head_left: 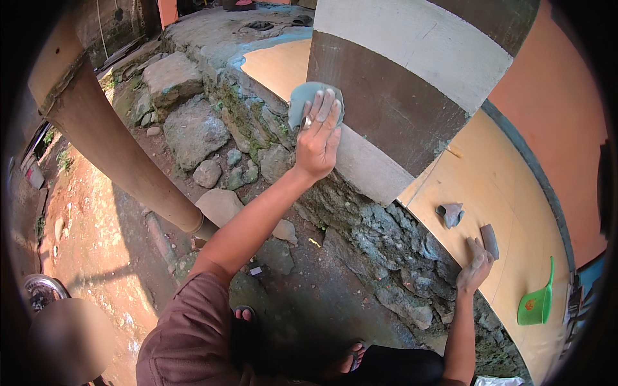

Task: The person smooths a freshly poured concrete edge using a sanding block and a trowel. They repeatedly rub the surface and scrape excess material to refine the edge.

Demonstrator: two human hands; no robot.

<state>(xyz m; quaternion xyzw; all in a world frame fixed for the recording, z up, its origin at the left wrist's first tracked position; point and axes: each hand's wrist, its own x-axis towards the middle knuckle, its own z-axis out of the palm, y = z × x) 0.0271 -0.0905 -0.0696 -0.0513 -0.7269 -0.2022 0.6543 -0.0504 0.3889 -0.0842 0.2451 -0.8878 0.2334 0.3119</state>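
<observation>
My left hand (317, 138) reaches up to the near left edge of a pillar painted in brown and pale grey bands (386, 90). Its dusty fingers lie stretched over a grey-green sheet, seemingly sandpaper (299, 103), pressing it to the pillar; a ring shows on one finger. My right hand (475, 267) rests on the tiled ledge (496, 186), fingers extended and dusty. Close to its fingertips, perhaps touching, lies a curled grey piece (490, 241). A crumpled grey piece (450, 214) lies a little farther off, near the pillar's foot.
A green plastic dipper (535, 305) stands on the ledge at the right. Rough stonework (399, 257) drops from the ledge to the ground. Large rocks (196, 132) lie at the left, beside a slanting bamboo pole (122, 145). My sandalled feet are below.
</observation>
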